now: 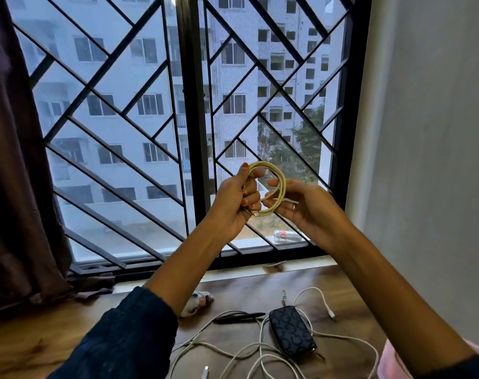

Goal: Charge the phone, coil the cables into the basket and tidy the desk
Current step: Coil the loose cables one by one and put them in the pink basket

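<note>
I hold a cream cable [281, 179] wound into a small coil, raised in front of the window. My left hand [237, 199] grips the coil's left side with curled fingers and thumb. My right hand [301, 205] pinches the coil's right side, a loose end running across its fingers. Down on the wooden desk [41, 337] lies a phone [291, 333] in a dark patterned case. Several white cables [260, 354] are tangled around it, one looping up at the right [319, 292]. No basket is in view.
A dark pen [239, 315] lies left of the phone. A small white patterned thing [197, 300] sits partly behind my left forearm. A dark curtain [17, 187] hangs at left, a grey wall [437, 160] at right. The barred window [189, 127] is straight ahead.
</note>
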A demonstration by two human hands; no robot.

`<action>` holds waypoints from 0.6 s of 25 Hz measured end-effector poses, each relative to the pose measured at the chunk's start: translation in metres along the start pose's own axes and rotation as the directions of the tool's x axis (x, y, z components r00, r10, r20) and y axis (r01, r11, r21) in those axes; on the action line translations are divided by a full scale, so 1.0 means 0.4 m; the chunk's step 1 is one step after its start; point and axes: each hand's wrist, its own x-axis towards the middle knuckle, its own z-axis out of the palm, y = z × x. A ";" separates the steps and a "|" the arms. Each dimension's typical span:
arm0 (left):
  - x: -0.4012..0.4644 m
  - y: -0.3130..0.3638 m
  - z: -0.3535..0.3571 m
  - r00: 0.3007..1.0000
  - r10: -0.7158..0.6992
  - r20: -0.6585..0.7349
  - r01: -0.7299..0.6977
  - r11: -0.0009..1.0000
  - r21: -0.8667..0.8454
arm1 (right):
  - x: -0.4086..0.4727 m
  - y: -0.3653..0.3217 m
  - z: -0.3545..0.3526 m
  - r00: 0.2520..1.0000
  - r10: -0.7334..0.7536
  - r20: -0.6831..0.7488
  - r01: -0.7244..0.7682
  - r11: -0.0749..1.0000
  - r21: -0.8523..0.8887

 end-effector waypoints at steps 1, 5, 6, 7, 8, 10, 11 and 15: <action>0.001 -0.002 -0.001 1.000 0.015 -0.021 -0.014 0.999 0.028 | -0.002 0.000 0.002 1.000 0.024 0.004 -0.024 0.999 0.035; 0.002 -0.004 -0.009 0.998 0.054 -0.045 -0.049 0.993 0.109 | -0.009 0.010 0.012 0.998 0.065 -0.004 -0.065 0.998 -0.024; 0.002 -0.004 -0.012 0.998 0.055 -0.043 -0.050 0.992 0.120 | -0.011 0.014 0.015 0.998 0.061 -0.008 -0.062 0.998 -0.029; 0.003 -0.003 -0.015 0.998 0.053 -0.041 -0.047 0.990 0.131 | -0.013 0.017 0.017 0.998 0.062 -0.008 -0.062 0.998 -0.009; 0.004 -0.002 -0.018 0.998 0.048 -0.040 -0.042 0.989 0.140 | -0.015 0.020 0.019 0.997 0.071 -0.005 -0.071 0.997 0.031; 0.005 -0.002 -0.024 0.999 0.034 -0.040 -0.028 0.988 0.151 | -0.020 0.024 0.024 0.995 0.098 0.021 -0.099 0.987 0.124; 0.004 -0.004 -0.027 0.999 0.026 -0.041 -0.020 0.988 0.155 | -0.021 0.027 0.026 0.994 0.102 0.033 -0.105 0.984 0.146; 0.000 -0.018 -0.026 1.000 0.028 -0.012 -0.025 0.980 0.199 | -0.013 0.050 0.028 0.996 0.063 0.058 -0.071 0.988 0.137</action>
